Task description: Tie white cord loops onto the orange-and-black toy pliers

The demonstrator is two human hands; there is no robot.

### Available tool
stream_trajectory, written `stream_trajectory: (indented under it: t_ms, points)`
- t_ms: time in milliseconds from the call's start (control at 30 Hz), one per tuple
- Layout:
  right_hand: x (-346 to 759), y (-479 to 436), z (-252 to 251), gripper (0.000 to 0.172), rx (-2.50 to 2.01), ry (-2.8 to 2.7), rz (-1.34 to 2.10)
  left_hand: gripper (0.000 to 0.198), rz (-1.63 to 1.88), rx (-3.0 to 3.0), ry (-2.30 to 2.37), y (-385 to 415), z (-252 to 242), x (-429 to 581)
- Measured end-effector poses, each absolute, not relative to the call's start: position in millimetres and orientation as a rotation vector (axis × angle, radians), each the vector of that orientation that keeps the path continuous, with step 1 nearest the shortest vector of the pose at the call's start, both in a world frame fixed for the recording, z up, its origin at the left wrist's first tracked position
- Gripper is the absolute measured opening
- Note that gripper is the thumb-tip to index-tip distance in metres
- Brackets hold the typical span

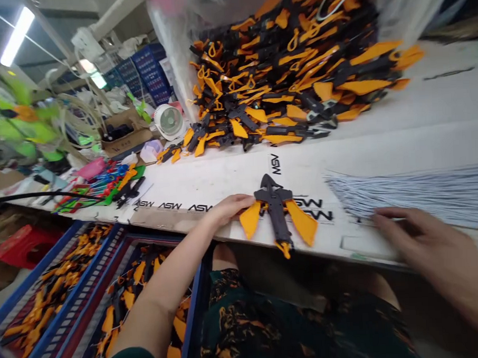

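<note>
A black toy piece with orange wings (279, 211) lies at the near edge of the white work table (399, 140). My left hand (229, 208) rests beside it, fingers closed on its left orange wing. My right hand (413, 234) hovers low over the table edge at the right, fingers spread and empty, its tips touching the near ends of a fanned bundle of thin white ties (414, 192). A large heap of the same black and orange pieces (289, 66) spills from a clear plastic bag at the back of the table.
Blue plastic crates (69, 292) holding more orange and black pieces stand below the table at my left. A small white fan (168, 121), a cardboard box (124, 134) and bright coloured plastic bits crowd the table's left end. My patterned lap (293, 324) is under the edge.
</note>
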State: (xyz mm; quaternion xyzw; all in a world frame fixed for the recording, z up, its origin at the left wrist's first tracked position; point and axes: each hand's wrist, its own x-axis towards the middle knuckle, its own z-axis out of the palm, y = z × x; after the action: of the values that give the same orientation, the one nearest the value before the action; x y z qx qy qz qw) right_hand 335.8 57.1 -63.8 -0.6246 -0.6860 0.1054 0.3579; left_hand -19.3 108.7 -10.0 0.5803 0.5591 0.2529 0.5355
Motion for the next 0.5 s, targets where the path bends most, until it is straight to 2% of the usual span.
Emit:
stream_trajectory:
  t_ms: [100, 267, 333, 500]
  points:
    - [309.0, 38.3, -38.4, 0.024, -1.383, -1.871, 0.307, 0.026, 0.712, 1.498, 1.426, 108.5, -4.1, -13.8]
    - [270.1, 10.0, -17.0, 0.02, -1.145, -1.982, 0.448, 0.012, 1.041, 1.855, 1.61, 59.0, 1.7, 8.3]
    - [261.7, 4.2, -15.1, 0.02, -1.122, -2.012, 0.525, 0.013, 1.15, 2.104, 1.628, 25.0, -5.1, 20.9]
    - [247.5, 3.7, -23.3, 0.017, -1.054, -1.936, 0.658, 0.03, 0.995, 2.349, 1.824, -23.3, -36.0, 46.6]
